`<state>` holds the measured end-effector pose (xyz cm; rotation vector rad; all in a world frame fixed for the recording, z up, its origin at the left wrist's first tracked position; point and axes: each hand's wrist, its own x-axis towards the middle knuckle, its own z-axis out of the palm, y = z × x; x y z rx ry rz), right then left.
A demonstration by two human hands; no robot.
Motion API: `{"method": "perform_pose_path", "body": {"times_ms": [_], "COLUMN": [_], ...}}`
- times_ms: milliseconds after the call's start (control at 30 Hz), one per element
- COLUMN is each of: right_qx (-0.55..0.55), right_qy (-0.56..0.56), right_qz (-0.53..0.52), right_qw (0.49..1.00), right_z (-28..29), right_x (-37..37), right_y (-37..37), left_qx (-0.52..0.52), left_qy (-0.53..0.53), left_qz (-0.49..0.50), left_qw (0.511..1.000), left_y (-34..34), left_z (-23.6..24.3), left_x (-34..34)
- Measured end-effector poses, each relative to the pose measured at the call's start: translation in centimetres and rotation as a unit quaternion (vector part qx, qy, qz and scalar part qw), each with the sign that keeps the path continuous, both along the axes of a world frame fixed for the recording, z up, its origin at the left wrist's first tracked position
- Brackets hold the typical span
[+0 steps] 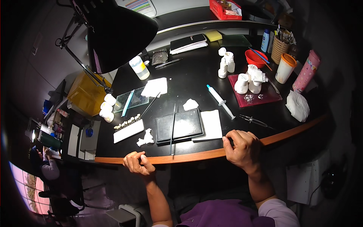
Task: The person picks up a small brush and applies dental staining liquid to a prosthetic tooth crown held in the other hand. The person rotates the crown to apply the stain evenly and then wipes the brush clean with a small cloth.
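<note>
My left hand (138,163) rests at the wooden front edge of the table (196,155), fingers curled in, with nothing visible in it. Farther right, my right hand (242,148) lies loosely fisted on the same edge, also with nothing visible in it. Between and beyond them sits a flat black case (187,123), with a thin dark instrument (173,128) lying across it. A white paper pad (212,125) shows from beneath its right side. Near my left hand are a crumpled tissue (145,137) and a white holder (129,131) with a row of small tooth-like pieces. Dark tweezers (254,121) lie beyond my right hand.
A blue-tipped syringe (221,101) lies mid-table. Small white bottles (241,84) stand on a dark red slab (264,100). A glass slab (132,100) and clear bottle (139,68) are left, under a black lamp (117,34). Another person (51,170) sits far left.
</note>
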<state>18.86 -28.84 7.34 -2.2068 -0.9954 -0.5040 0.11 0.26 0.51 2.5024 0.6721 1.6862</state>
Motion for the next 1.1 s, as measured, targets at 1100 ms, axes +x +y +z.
{"method": "perform_pose_path", "body": {"times_ms": [1100], "right_qx": [0.001], "right_qy": [0.001], "right_qz": [0.004], "right_qw": [1.0], "right_z": [0.0], "right_x": [0.0], "right_y": [-0.06], "left_qx": [-0.008], "left_qy": [-0.003], "left_qz": [0.001], "left_qw": [1.0], "left_y": [-0.13], "left_z": [0.11], "left_x": [0.07]}}
